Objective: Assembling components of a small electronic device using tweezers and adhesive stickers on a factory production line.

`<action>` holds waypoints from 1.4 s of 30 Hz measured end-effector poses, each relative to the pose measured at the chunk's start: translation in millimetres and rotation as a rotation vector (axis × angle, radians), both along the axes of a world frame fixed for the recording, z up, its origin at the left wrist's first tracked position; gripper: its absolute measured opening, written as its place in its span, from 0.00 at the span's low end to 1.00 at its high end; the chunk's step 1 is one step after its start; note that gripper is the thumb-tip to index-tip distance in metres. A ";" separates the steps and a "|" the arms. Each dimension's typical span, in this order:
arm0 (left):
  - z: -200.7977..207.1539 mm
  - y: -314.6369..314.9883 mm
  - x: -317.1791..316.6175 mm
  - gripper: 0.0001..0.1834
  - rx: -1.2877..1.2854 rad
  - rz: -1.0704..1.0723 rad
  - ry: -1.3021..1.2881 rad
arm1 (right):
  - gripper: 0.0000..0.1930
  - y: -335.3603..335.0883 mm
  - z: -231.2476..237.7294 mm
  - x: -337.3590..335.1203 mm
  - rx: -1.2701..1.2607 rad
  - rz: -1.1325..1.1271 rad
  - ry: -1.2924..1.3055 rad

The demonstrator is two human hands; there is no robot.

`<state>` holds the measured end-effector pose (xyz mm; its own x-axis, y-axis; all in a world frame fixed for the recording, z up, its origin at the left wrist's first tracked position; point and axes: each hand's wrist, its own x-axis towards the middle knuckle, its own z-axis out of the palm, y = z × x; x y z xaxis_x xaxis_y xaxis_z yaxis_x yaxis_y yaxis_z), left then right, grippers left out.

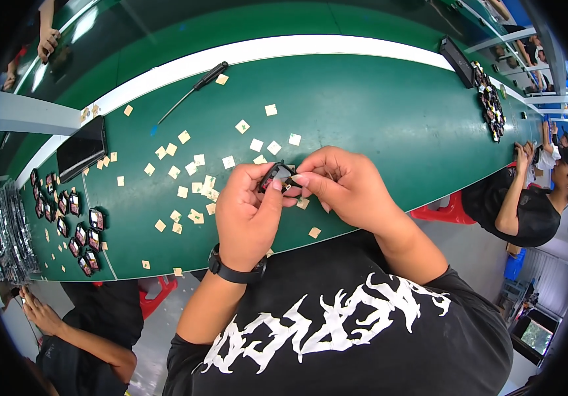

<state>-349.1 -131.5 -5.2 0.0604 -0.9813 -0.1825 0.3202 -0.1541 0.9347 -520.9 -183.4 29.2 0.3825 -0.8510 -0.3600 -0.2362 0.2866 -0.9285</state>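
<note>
My left hand [250, 206] grips a small black device casing [275, 177] between thumb and fingers, tilted above the green table. Part of the casing is hidden by my fingertips. Beside it, my right hand [337, 178] is closed in a pinch, thumb against forefinger at the casing's right edge. What that pinch holds is too small to make out. Many small square cream pieces [182, 192] lie scattered on the table, mostly left of and beyond my hands. A few white squares [274, 148] lie just past the casing.
A black-handled screwdriver [195, 90] lies at the far left. Several black casings [86, 237] sit on the left, near a dark tray [83, 150] and stacked strips [8, 231]. More parts [490, 105] are piled far right beside a black box [456, 62]. Co-workers [521, 191] sit on both sides.
</note>
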 end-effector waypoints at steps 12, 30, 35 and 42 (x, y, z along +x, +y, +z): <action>-1.8 -0.7 -2.8 0.06 -0.008 -0.022 -0.085 | 0.05 5.2 -5.2 2.5 -0.198 0.048 0.101; -4.2 -0.7 6.9 0.09 -0.002 -0.136 0.023 | 0.05 -11.6 -8.2 12.2 0.123 -0.057 -0.059; -5.7 1.9 11.0 0.11 -0.011 -0.161 0.080 | 0.12 -22.0 -12.5 8.5 0.033 0.003 0.051; -6.0 -1.8 12.1 0.12 -0.008 -0.114 0.162 | 0.09 -29.8 -10.9 4.6 0.090 0.105 0.034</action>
<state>-337.0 -133.3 -11.2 -0.0806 -0.9816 -0.1733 0.4473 -0.1910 0.8738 -516.4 -213.2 18.2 0.4543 -0.7704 -0.4473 -0.3003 0.3403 -0.8911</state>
